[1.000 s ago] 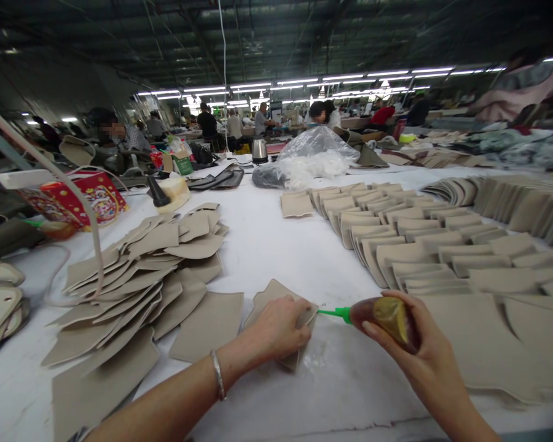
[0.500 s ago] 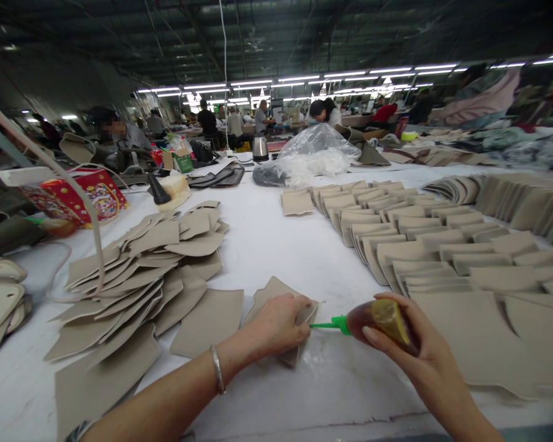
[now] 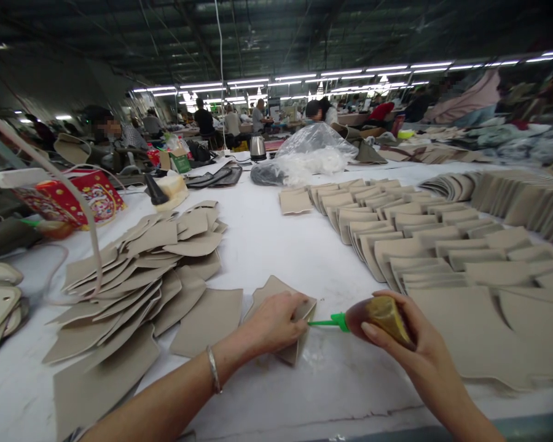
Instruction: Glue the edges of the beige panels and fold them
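Note:
My left hand (image 3: 276,323) presses down on a small beige cut piece (image 3: 271,291) lying on the white table (image 3: 286,245), its fingers curled over the piece's right edge. My right hand (image 3: 410,344) is wrapped round a squeeze bottle of amber glue (image 3: 380,313). The bottle's green nozzle (image 3: 325,321) points left and its tip meets the edge of the piece beside my left fingers. A metal bangle sits on my left wrist.
A loose heap of beige pieces (image 3: 138,276) lies to the left. Overlapped rows of the same pieces (image 3: 419,239) cover the right side. A clear plastic bag (image 3: 313,153), a kettle (image 3: 257,147) and a red patterned bag (image 3: 74,196) stand further back. Other workers sit at far tables.
The glue bottle has shifted slightly left, bringing the nozzle tip up to the piece's edge. My left hand stays on the piece.

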`<action>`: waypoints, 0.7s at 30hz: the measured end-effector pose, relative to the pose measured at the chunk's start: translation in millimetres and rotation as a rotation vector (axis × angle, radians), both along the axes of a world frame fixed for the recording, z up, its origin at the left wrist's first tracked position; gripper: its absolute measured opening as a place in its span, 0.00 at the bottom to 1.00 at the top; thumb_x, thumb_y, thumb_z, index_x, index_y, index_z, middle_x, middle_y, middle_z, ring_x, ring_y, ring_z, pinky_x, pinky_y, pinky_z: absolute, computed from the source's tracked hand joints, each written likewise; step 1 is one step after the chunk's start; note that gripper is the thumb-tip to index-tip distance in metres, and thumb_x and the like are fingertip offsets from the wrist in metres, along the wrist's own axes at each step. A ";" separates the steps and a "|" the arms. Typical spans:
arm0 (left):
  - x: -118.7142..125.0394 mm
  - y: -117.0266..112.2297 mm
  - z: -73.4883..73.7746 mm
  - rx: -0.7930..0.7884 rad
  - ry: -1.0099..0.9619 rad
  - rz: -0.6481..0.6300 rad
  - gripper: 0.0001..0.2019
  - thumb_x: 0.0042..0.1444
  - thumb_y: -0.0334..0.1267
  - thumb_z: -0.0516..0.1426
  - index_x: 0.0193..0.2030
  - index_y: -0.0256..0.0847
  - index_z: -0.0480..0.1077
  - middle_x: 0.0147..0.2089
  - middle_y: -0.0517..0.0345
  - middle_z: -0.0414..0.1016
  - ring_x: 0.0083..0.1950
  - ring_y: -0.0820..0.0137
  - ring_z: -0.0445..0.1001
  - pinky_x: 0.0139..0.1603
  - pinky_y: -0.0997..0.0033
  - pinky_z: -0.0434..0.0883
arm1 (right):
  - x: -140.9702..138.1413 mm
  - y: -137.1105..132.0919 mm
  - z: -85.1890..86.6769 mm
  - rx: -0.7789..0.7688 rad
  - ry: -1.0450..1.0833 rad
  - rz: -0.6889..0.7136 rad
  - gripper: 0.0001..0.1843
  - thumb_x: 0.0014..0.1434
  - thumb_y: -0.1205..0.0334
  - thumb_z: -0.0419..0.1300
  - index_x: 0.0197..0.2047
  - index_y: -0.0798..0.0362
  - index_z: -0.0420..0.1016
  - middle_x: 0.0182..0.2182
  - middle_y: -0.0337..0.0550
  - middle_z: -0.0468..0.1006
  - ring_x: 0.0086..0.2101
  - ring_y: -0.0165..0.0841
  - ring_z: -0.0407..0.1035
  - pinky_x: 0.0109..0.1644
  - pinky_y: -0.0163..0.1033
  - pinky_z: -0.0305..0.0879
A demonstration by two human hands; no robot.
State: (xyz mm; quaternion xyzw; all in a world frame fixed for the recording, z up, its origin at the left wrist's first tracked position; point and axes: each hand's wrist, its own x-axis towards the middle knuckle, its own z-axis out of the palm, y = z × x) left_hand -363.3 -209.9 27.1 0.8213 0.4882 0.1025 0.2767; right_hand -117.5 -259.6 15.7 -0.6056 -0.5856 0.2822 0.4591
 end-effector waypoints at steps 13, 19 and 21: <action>-1.7 -0.5 -4.1 0.009 -0.020 0.017 0.25 0.50 0.35 0.54 0.57 0.42 0.71 0.35 0.58 0.74 0.36 0.65 0.70 0.35 0.69 0.63 | 2.6 -10.6 -6.9 -0.046 -0.006 0.171 0.26 0.52 0.45 0.67 0.51 0.48 0.70 0.42 0.41 0.77 0.41 0.40 0.73 0.43 0.36 0.70; -2.1 -1.3 -6.5 0.014 -0.036 0.028 0.25 0.51 0.35 0.54 0.58 0.41 0.71 0.35 0.58 0.74 0.36 0.65 0.70 0.35 0.68 0.62 | -4.4 -18.5 -8.0 -0.081 0.074 0.083 0.27 0.53 0.46 0.67 0.53 0.46 0.68 0.40 0.38 0.75 0.39 0.38 0.71 0.43 0.35 0.67; -2.2 -0.9 -6.4 0.008 -0.040 0.030 0.26 0.50 0.35 0.54 0.58 0.41 0.71 0.35 0.58 0.74 0.36 0.65 0.70 0.35 0.69 0.62 | -8.3 -21.7 -6.6 -0.089 0.121 0.094 0.27 0.52 0.46 0.67 0.52 0.46 0.69 0.42 0.38 0.76 0.40 0.39 0.71 0.43 0.35 0.67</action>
